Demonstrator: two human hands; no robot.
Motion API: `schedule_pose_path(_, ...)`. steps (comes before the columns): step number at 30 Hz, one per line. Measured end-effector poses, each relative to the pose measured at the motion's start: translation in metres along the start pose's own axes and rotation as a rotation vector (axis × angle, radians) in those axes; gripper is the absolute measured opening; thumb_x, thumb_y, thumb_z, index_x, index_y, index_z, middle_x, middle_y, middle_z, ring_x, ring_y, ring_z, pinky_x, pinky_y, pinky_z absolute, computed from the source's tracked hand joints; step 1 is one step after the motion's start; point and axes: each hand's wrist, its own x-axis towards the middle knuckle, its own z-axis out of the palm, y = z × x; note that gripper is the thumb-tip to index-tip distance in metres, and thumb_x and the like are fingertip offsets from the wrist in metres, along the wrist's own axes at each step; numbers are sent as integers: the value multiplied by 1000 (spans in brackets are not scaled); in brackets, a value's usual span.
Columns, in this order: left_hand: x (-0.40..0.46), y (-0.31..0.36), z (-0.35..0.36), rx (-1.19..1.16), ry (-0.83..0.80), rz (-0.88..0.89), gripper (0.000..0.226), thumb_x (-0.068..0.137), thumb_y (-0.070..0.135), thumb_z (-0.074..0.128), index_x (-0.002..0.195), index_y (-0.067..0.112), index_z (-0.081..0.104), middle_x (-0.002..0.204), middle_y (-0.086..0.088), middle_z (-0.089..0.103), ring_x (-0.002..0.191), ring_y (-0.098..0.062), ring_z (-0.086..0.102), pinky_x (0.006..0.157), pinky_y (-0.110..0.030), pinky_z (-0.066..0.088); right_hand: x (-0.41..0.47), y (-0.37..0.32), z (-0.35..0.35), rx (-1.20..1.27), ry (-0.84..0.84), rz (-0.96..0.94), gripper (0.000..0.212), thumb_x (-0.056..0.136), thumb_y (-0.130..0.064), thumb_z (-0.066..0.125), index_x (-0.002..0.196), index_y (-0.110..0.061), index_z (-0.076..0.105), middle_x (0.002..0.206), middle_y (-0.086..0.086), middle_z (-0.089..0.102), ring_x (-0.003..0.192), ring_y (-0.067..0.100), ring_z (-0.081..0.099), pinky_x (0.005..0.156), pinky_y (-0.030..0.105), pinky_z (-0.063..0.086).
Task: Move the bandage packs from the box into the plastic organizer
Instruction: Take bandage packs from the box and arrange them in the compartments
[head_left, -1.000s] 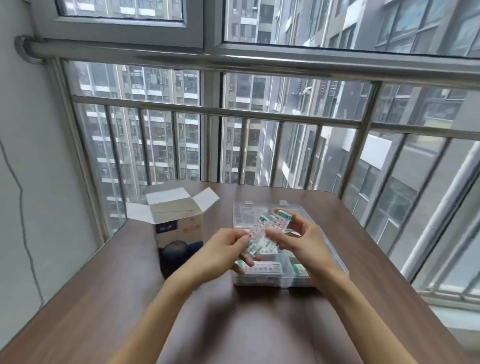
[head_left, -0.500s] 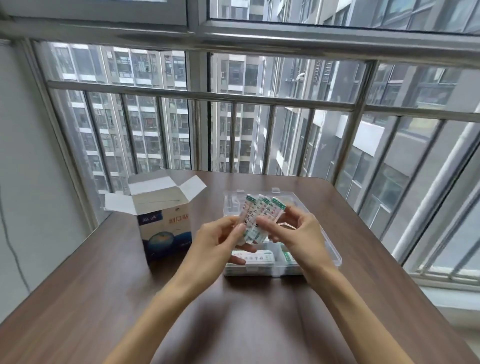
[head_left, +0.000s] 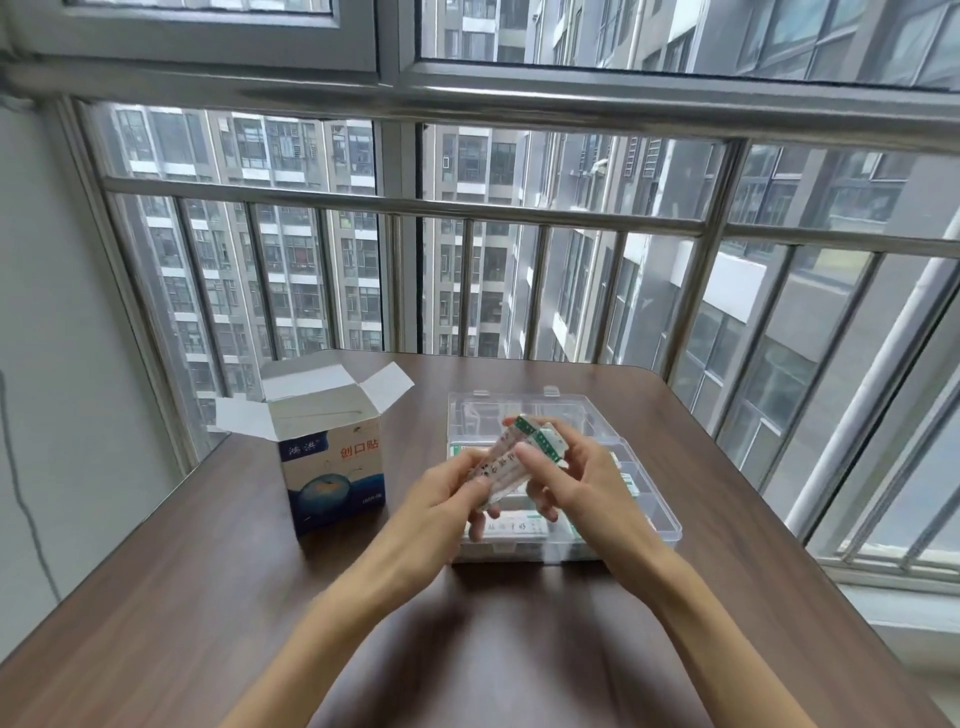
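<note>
At the far left, a grey wall (head_left: 62, 312) runs beside the table (head_left: 208, 597), and a thin dark cable (head_left: 21, 493) hangs down it. On the brown wood-grain table, you have the box (head_left: 332, 467) standing upright with its top flaps open; it is white above and blue below, with red characters on the front. It stands to the left of your hands and apart from them.

Your left hand (head_left: 441, 499) comes next, its thumb and fingers pinching the lower end of a small fan of bandage packs (head_left: 511, 462). The packs are white with green ends and slant up to the right, held in the air just above the plastic organizer (head_left: 660, 499). Your right hand (head_left: 576, 483) grips the same packs from the other side, thumb across their front and fingers curled behind.

The clear organizer lies flat on the table beneath and behind both hands, its lid open. More packs (head_left: 514, 527) already lie in its near compartment, and another green-edged pack shows at its right side.

To the right, a metal railing (head_left: 519, 213) and windows face tall apartment blocks.
</note>
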Motion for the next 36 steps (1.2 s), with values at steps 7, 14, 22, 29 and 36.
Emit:
schedule_pose_path(7,8,11,-9,-37,18,-79,12,99,26,47,108,25,55,67,8,54,50,0,43,42,-12,28,-1,-4,1,-20,79,-70,24,89,-12,62,110,-23,57,73,-3,63,51,7,50,51,18,43)
schedule_pose_path(14,23,25,-10,81,-43,-156,18,100,20,43,87,19,56,66,7,58,47,-4,44,37,-12,23,5,-5,-5,-29,166,-87,50,84,-12,69,126,-25,46,82,3,68,57,5,58,56,17,47)
schedule_pose_path(22,29,31,-4,252,-42,-178,24,102,18,36,100,15,60,70,0,66,46,-7,53,36,-14,30,9,0,-10,-249,397,-257,51,68,-12,84,109,-26,57,87,3,64,70,12,66,61,22,53)
schedule_pose_path(29,26,37,-1,152,-156,-156,24,101,20,37,92,17,59,68,3,64,47,-7,54,40,-16,35,7,-4,-6,-239,319,-311,38,70,-17,83,102,-22,64,85,-4,66,71,10,64,60,19,49)
schedule_pose_path(36,32,44,1,177,-165,-145,18,95,11,41,89,17,57,64,3,50,43,-5,39,39,-15,28,12,-23,-26,-324,98,-7,25,96,-34,48,118,-25,56,98,-1,57,74,7,56,58,12,45)
